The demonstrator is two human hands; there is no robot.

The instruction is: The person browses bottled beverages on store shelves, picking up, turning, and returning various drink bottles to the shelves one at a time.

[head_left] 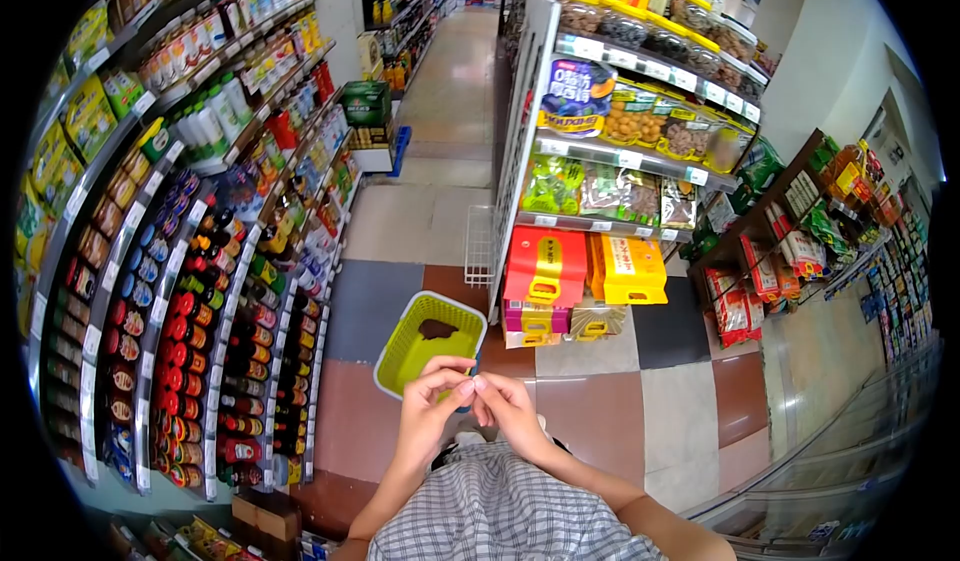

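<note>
My left hand (432, 401) and my right hand (510, 409) meet in front of my body, thumbs and fingertips pinched together. Whatever lies between the fingers, if anything, is too small or hidden to make out. Just beyond them on the tiled floor stands a yellow-green plastic basket (391, 363) with a grey rim. A dark brown piece (437, 329) that looks like cloth or a crumpled bag lies inside it. My hands hide part of the basket's near right corner.
Shelves of jars and bottles (185, 361) line the left side. On the right a shelf end holds snack bags (583, 93), lidded tubs (620, 29) and red gift boxes (545, 266). A wire rack (480, 248) hangs by its side. Boxes (367, 106) stand along the aisle ahead.
</note>
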